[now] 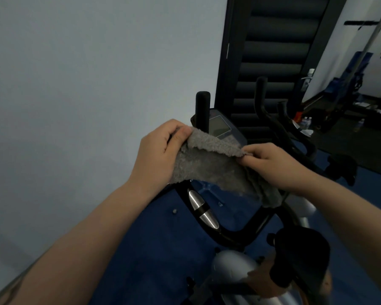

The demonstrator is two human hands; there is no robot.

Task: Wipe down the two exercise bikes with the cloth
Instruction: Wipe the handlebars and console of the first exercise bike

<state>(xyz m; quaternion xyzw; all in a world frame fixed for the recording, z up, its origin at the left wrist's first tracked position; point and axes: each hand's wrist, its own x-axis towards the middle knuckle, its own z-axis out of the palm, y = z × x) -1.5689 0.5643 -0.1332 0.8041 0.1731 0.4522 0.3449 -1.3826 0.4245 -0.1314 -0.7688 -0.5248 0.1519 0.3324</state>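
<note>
One head-worn view looks forward and steeply down — close over both forearms and the near exercise bike (240, 234) — wall at left.

left grip (156, 150): bare, no glove | right grip (273, 164): bare | forearms: unsleeved

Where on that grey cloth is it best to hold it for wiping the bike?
Probably along its top edge, coming from above. The cloth hangs spread between the left hand and right hand, each pinching an upper corner, and the loose lower part drapes toward the handlebar, so a top grip keeps it open.
</note>
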